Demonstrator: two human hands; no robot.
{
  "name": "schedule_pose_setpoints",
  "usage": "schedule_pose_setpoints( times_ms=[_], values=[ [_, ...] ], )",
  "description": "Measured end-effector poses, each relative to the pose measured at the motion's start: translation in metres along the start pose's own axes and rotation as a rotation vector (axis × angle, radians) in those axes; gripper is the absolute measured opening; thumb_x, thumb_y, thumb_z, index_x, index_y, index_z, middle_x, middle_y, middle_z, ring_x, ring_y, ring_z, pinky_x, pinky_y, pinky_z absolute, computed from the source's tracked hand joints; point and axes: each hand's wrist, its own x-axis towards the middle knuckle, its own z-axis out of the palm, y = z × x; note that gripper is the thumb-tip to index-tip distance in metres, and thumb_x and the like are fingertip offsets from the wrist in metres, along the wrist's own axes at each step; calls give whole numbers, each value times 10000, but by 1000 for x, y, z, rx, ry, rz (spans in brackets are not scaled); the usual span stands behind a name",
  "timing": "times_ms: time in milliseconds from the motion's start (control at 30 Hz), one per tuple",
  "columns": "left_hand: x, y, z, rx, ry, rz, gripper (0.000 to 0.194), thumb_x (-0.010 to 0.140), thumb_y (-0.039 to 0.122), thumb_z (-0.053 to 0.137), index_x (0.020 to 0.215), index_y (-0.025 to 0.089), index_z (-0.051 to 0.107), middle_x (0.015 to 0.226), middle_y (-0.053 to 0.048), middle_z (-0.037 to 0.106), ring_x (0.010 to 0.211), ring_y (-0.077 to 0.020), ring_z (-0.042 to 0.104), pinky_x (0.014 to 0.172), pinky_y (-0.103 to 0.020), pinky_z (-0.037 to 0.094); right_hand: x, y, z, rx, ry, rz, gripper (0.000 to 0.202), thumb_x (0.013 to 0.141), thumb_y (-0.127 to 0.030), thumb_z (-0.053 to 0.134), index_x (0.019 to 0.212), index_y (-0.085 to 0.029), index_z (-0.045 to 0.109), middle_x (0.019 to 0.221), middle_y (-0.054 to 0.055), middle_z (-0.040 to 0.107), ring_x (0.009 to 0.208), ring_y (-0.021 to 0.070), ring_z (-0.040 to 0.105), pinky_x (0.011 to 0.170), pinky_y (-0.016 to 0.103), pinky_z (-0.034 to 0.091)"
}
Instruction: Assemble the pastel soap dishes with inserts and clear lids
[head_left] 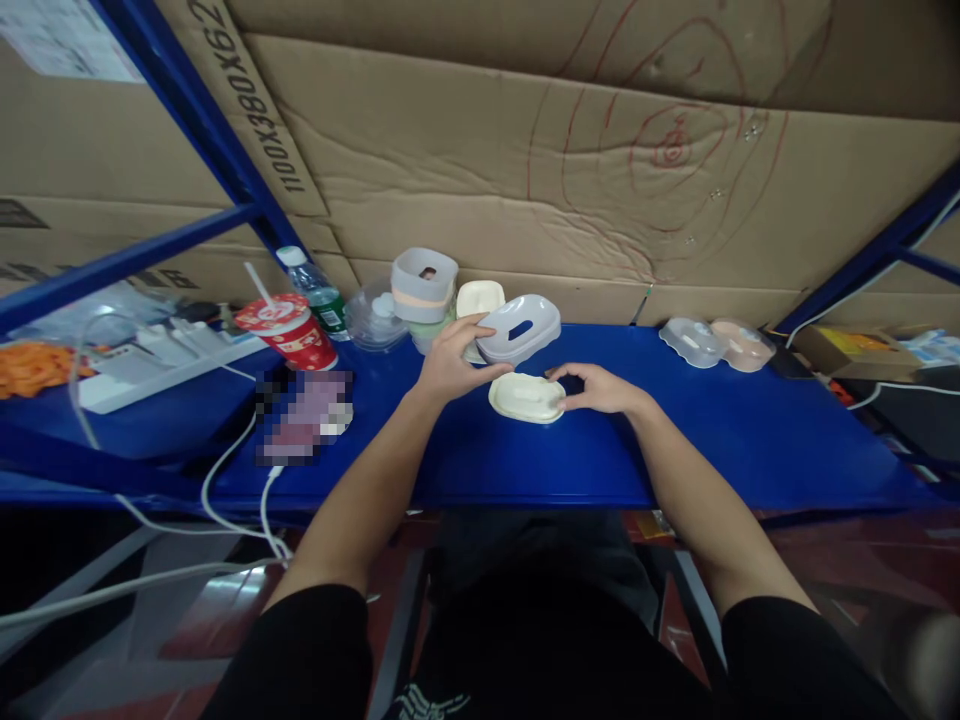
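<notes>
My left hand point(452, 362) is closed on the left end of a pale grey-white oval soap dish point(541, 338), which is tilted and has an oblong slot in its middle. Just in front of it, a cream oval dish point(514, 400) with a raised centre lies on the blue table point(615, 460). My right hand point(602, 388) pinches the right rim of that cream dish between thumb and fingers. Behind my left hand are a cream square-cornered piece point(480, 297) and a stack of grey and peach dishes point(424, 285).
Left of the stack are clear plastic covers point(375, 318), a water bottle point(319, 295) and a red cup with a straw point(296, 335). A power strip point(172, 365) and white cables run at the left. Two lidded cases point(712, 343) lie back right. A cardboard wall point(450, 150) closes the back.
</notes>
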Motion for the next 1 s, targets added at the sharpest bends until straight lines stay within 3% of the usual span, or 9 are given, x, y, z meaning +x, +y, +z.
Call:
schedule_pose_setpoints(
  times_ms=[67, 133, 300, 367, 467, 533, 767, 867, 1000],
  values=[
    [0, 0, -1, 5, 9, -1, 624, 770, 667, 904, 1179, 225, 741, 1409, -156, 729, 1304, -329, 713, 1139, -529, 563, 0, -3, 3, -135, -35, -20, 812, 655, -604, 994, 1363, -287, 756, 1611, 137, 614, 1519, 401, 535, 1286, 652, 334],
    [0, 1, -1, 13, 5, 2, 626, 772, 671, 898, 1183, 225, 739, 1410, -157, 728, 1310, -329, 709, 1140, -524, 560, 2, -6, 8, -227, -56, -44, 816, 651, -607, 1000, 1372, -308, 761, 1636, 131, 589, 1550, 419, 494, 1291, 684, 304],
    [0, 5, -2, 23, -52, -28, 613, 763, 653, 904, 1172, 229, 735, 1415, -155, 722, 1316, -339, 701, 1148, -529, 546, 7, -14, 20, -324, -33, -91, 827, 623, -560, 1025, 1360, -291, 766, 1577, 135, 643, 1497, 434, 554, 1253, 665, 394],
    [1, 6, -3, 34, -70, -45, 601, 757, 639, 913, 1167, 238, 732, 1427, -144, 717, 1324, -343, 694, 1160, -535, 535, 7, -18, 21, -332, 3, -115, 668, 690, -481, 991, 1290, -269, 789, 1490, 131, 707, 1442, 410, 611, 1236, 628, 431],
    [2, 6, -4, 25, -47, -43, 581, 773, 621, 910, 1171, 239, 728, 1436, -131, 711, 1340, -341, 683, 1178, -532, 523, 5, -21, 18, -197, 13, -117, 394, 819, -404, 865, 1181, -267, 792, 1350, 92, 779, 1333, 339, 692, 1189, 544, 493],
    [2, 5, -4, 14, -30, -43, 589, 776, 630, 905, 1177, 239, 724, 1432, -127, 709, 1333, -339, 686, 1177, -529, 526, 4, -21, 14, -28, 12, -66, 319, 859, -455, 815, 1104, -257, 765, 1261, 78, 798, 1217, 303, 731, 1107, 502, 549],
    [3, 3, -3, -51, 5, -15, 563, 813, 617, 875, 1203, 242, 720, 1430, -136, 706, 1341, -337, 682, 1141, -522, 562, 9, -9, 7, 363, 171, 166, 384, 939, -611, 709, 897, -249, 589, 828, 36, 711, 803, 220, 702, 828, 411, 614],
    [1, 6, 0, -74, -92, -12, 564, 782, 608, 900, 1179, 243, 734, 1413, -128, 725, 1304, -319, 706, 1139, -506, 570, 11, -5, 5, 380, 163, 271, 357, 963, -588, 693, 912, -251, 589, 800, 52, 731, 635, 201, 668, 673, 389, 601],
    [-2, 10, 6, -95, -284, -6, 572, 754, 588, 923, 1172, 232, 761, 1425, -144, 730, 1319, -327, 705, 1167, -523, 553, 9, 1, -3, 82, 174, 335, 235, 941, -458, 724, 914, -234, 658, 746, 43, 749, 542, 170, 592, 582, 343, 525]
  ],
)
